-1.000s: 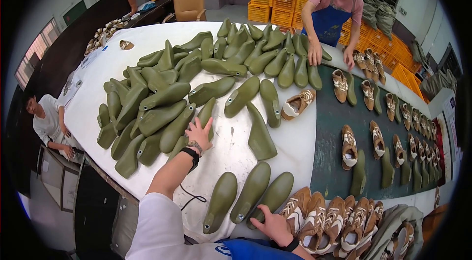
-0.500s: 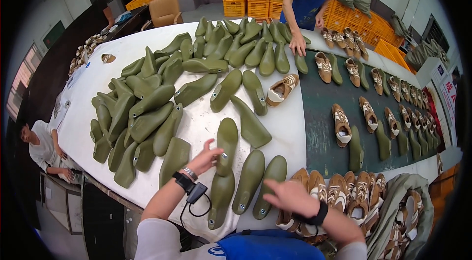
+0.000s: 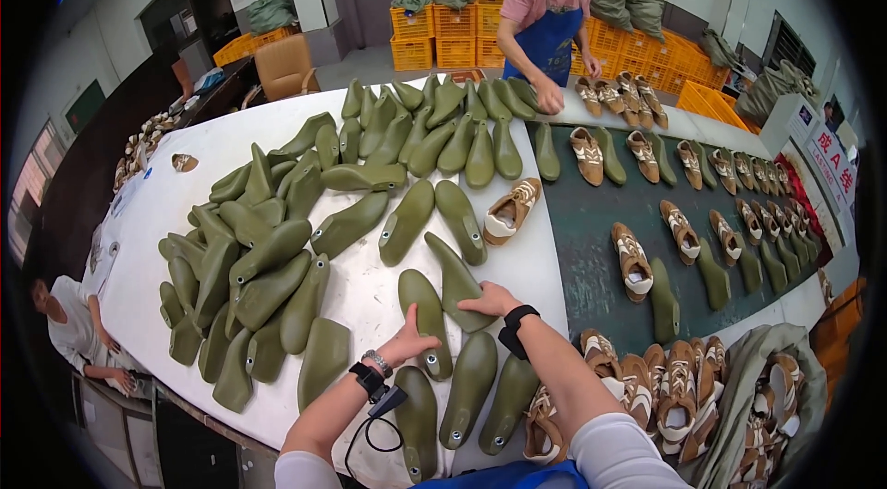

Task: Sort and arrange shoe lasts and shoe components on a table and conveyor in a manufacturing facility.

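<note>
My left hand (image 3: 405, 344) is at the heel end of a green shoe last (image 3: 422, 299), its fingers along the left side and its thumb across the top. Just to the right, my right hand (image 3: 490, 299) grips the wide end of another green shoe last (image 3: 450, 265), which lies slanted on the white table (image 3: 370, 387). Nearest me lie three more lasts side by side: a left one (image 3: 417, 420), a middle one (image 3: 469, 387) and a right one (image 3: 510, 404). A brown and white sneaker (image 3: 511, 212) sits beyond my right hand.
Green lasts (image 3: 268, 249) are heaped at the left. Sneakers and lasts stand in rows on a dark green board (image 3: 601, 202). More sneakers (image 3: 677, 397) crowd by my right arm, beside a grey-green sack (image 3: 802, 369). A co-worker in a blue apron (image 3: 547, 50) stands across the table.
My right hand has moved forward and left onto the slanted last. My left hand has come against the last beside it, which now lies apart from the one below. The view has shifted.
</note>
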The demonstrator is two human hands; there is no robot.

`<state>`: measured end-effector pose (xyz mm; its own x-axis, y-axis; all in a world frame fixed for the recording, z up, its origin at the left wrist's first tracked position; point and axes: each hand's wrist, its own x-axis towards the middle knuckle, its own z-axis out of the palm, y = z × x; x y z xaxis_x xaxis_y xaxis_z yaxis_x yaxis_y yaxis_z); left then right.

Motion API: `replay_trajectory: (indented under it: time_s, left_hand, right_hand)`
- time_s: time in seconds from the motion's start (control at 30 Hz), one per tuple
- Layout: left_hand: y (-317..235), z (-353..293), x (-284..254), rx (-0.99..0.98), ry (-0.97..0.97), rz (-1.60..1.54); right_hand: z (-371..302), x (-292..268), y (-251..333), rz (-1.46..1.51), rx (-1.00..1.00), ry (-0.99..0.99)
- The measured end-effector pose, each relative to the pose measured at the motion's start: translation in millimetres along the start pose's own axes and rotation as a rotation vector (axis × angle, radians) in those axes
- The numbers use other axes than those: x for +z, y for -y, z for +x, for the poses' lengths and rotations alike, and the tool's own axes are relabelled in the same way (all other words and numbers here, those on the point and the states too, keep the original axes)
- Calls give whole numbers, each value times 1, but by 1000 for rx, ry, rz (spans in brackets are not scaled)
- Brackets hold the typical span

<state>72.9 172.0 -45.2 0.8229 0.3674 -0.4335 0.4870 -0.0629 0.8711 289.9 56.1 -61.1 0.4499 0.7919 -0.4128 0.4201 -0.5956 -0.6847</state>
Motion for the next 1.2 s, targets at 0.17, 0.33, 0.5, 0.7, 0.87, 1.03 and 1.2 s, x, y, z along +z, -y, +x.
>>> replay_trajectory:
  time_s: [0.17, 0.33, 0.5, 0.7, 0.87, 1.03, 1.2]
  left_hand:
    - [-3, 11, -11, -13, 59, -65]
    - [-21, 10, -8, -80, 76, -58]
    - [-32, 38, 15, 55, 172, -61]
    - [-57, 123, 2, 585, -337, 543]
    - [-151, 160, 21, 141, -187, 720]
    - [-119, 191, 27, 152, -281, 849]
    - [-117, 120, 39, 301, -71, 804]
  right_hand:
    - [-29, -18, 9, 310, 103, 148]
    - [-120, -48, -4, 1242, 350, 433]
    - [-143, -47, -36, 1532, 405, 281]
    - [-141, -61, -25, 1182, 543, 94]
    - [-124, -67, -28, -117, 93, -232]
    - [-86, -48, -20, -401, 156, -104]
    - [-70, -50, -47, -320, 148, -169]
